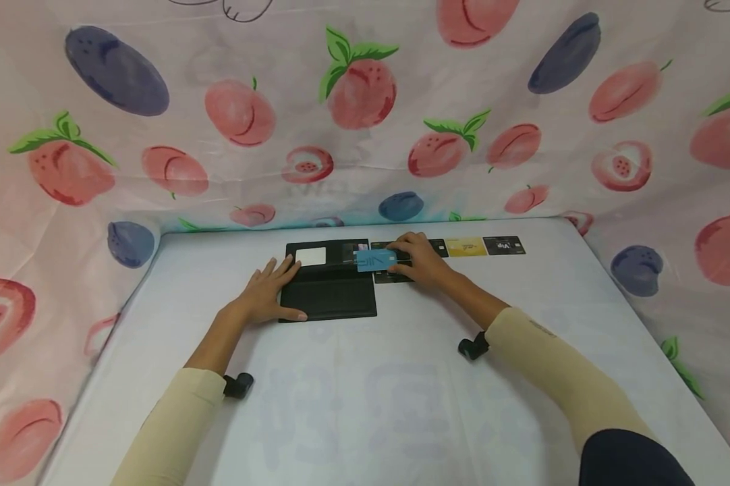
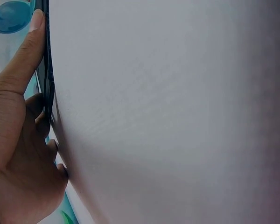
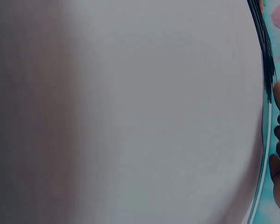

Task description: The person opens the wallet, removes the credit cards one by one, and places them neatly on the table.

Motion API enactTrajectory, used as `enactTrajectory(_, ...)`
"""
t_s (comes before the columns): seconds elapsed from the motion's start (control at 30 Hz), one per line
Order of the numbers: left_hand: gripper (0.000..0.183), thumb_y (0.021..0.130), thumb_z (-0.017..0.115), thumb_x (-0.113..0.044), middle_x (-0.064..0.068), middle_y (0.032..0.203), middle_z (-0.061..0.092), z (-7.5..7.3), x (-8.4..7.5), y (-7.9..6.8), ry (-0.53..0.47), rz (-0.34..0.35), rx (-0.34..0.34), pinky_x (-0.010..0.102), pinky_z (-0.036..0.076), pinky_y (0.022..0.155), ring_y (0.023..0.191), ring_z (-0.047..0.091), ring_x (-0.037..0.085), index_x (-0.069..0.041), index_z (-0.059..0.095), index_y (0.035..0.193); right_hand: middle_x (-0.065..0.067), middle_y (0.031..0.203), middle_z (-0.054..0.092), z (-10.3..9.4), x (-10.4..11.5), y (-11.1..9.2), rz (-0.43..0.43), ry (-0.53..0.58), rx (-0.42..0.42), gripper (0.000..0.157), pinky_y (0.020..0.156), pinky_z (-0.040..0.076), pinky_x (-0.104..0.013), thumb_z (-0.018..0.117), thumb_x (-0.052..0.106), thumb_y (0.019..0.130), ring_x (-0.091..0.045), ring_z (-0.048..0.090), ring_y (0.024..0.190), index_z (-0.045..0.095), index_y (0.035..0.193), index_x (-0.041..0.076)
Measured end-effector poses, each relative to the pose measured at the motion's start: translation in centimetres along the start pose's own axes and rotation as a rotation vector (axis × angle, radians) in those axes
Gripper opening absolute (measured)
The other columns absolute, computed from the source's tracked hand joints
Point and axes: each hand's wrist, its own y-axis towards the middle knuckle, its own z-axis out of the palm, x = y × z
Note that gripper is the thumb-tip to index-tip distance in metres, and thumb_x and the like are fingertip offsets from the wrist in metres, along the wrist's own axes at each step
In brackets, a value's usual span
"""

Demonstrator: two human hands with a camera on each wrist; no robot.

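Note:
A black wallet (image 1: 328, 297) lies unfolded on the white table. My left hand (image 1: 264, 293) rests on its left side, fingers spread at the upper part and thumb on the lower left corner. In the left wrist view the thumb lies straight along the wallet's edge. My right hand (image 1: 426, 262) pinches the right end of a blue card (image 1: 376, 260) between thumb and fingers. The card's left end overlaps the wallet's upper right section, near its slots. A white panel (image 1: 311, 256) shows in the wallet's upper left.
To the right of the wallet, a row holds a black card (image 1: 440, 248), a gold card (image 1: 465, 247) and a black Vip card (image 1: 504, 245). Another dark card (image 1: 389, 277) lies partly under my right hand. A fruit-print curtain (image 1: 353, 182) hangs behind the table.

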Motion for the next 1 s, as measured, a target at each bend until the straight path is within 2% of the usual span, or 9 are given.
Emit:
enactTrajectory(0.5,0.118,0.083,0.088,-0.051,0.018,0.175,0.004,0.1,0.3,0.2,0.000,0.002,0.012,0.065,-0.002,0.124,0.158,-0.003,0.048,-0.007,0.019,0.168,-0.018,0.136,0.059,-0.7,-1.0,-2.0,0.022,0.022,-0.007,0.055,0.094,0.046,-0.051,0.085,0.026,0.092,-0.035,0.047,0.115,0.067,0.140,0.005)
enactTrajectory(0.83,0.118,0.083,0.088,-0.050,0.019,0.175,0.005,0.1,0.2,0.1,0.001,0.004,0.008,0.066,-0.001,0.124,0.158,-0.003,0.049,-0.006,0.019,0.168,-0.017,0.135,0.059,-1.2,-2.2,-3.6,0.041,0.035,-0.028,0.055,0.103,0.042,-0.056,0.086,0.028,0.091,-0.038,0.045,0.125,0.068,0.138,0.005)
enactTrajectory(1.0,0.118,0.083,0.088,-0.051,0.019,0.175,0.005,0.1,0.2,0.1,0.008,0.003,0.007,0.066,-0.001,0.124,0.158,-0.002,0.049,-0.006,0.019,0.168,-0.017,0.135,0.058,-1.7,-2.6,-4.5,0.067,0.045,-0.033,0.056,0.102,0.042,-0.053,0.087,0.027,0.090,-0.036,0.044,0.123,0.068,0.138,0.005)
